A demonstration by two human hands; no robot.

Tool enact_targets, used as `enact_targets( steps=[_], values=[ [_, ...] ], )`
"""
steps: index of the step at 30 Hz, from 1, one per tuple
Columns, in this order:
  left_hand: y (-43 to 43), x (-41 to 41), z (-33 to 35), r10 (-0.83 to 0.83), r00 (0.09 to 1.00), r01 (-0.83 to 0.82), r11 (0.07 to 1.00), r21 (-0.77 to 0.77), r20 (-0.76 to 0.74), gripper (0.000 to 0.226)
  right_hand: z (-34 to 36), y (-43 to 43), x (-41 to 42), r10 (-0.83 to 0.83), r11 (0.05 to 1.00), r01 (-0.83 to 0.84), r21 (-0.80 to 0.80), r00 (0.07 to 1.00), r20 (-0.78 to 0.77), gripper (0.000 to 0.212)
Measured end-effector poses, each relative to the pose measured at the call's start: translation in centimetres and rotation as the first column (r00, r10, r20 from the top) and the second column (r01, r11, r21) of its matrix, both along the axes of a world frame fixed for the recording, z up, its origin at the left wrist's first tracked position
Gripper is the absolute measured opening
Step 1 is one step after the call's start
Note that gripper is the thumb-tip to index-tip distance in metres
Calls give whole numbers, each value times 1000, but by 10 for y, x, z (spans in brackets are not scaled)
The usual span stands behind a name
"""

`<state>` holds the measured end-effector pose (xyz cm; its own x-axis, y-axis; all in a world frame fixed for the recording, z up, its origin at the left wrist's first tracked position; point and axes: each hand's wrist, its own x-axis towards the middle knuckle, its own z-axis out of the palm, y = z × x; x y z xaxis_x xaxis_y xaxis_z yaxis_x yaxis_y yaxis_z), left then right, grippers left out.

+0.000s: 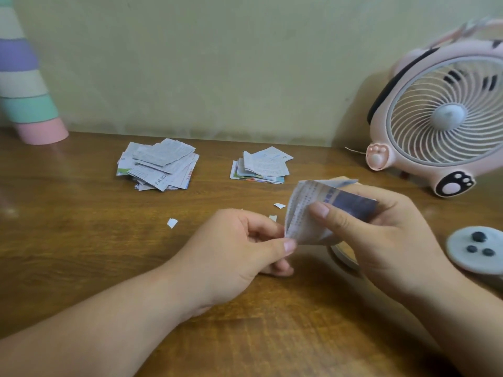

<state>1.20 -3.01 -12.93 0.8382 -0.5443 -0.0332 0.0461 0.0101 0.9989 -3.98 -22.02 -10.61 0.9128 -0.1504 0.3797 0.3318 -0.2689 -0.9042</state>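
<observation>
A printed paper piece (307,210), white with small text and a dark blue patch, is held above the wooden table (81,240) at centre right. My right hand (381,235) grips its right side, thumb pressed on the front. My left hand (239,246) pinches the lower left edge of the same paper between thumb and fingers. Two piles of torn printed paper lie further back: a bigger loose pile (159,165) on the left and a neater stack (261,167) on the right.
Small white scraps (172,222) lie near my hands. A pink cat-shaped desk fan (441,115) stands at the right against the wall. A pastel striped cone (27,85) stands at the far left. A round white object with dark dots (476,248) sits at the right edge.
</observation>
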Motion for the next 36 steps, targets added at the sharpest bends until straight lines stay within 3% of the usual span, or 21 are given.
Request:
enact_targets(
  steps=[11,20,25,29,33,36],
  values=[
    [-3,-4,-2,-54,994,45,995,93,95,9,8,7,-5,-31,992,41,122,996,-80,13],
    [-1,-5,-2,-82,988,65,989,132,130,11,12,11,-6,-85,990,96,104,991,-108,6],
    [0,-8,1,-123,959,88,985,145,254,27,11,12,-7,-54,973,88,212,986,-160,12],
    [0,-7,2,-63,989,71,996,-61,130,26,10,14,-6,67,920,40,390,964,-256,13],
    [1,-3,0,-71,997,64,968,-241,-19,14,9,16,-6,188,885,-40,464,942,-277,13],
    [0,-2,-1,-89,993,59,946,-319,-80,20,9,17,-7,250,858,-85,506,931,-267,17]
  ],
)
